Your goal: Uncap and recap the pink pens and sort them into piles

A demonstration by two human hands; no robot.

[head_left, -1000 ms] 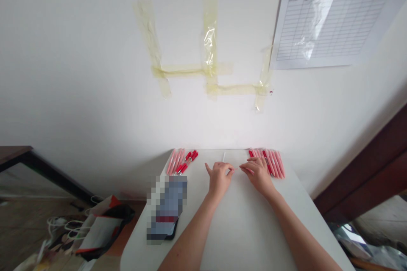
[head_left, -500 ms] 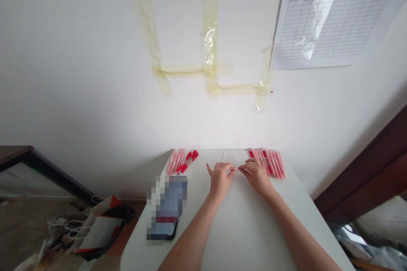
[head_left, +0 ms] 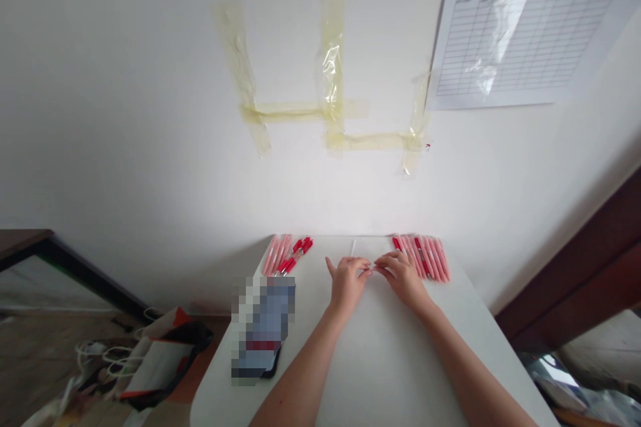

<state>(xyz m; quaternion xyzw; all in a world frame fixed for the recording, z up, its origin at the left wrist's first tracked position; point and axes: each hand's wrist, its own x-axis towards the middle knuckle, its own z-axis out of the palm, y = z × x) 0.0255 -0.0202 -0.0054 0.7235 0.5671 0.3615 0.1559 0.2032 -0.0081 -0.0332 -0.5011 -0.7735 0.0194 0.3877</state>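
My left hand is in the middle of the table, its thumb and index finger pinched on a small, pale pinkish pen part. Opposite it, my right hand pinches the same spot with its fingertips; most of the piece is hidden by the fingers. Just beyond my left hand lies a thin white stick, like a refill. Beside my right hand is a row of pink pens with a few red ones among them. Farther left lie more pink pens and loose red-and-clear pens.
A phone-like dark device, blurred out, lies on the left of the white table. The wall stands right behind the table. A bag is on the floor at left, and dark wooden furniture rises at right.
The fingers of my right hand have drawn a little closer together and shifted slightly left. My left hand stays almost still, and the pens lie as before.
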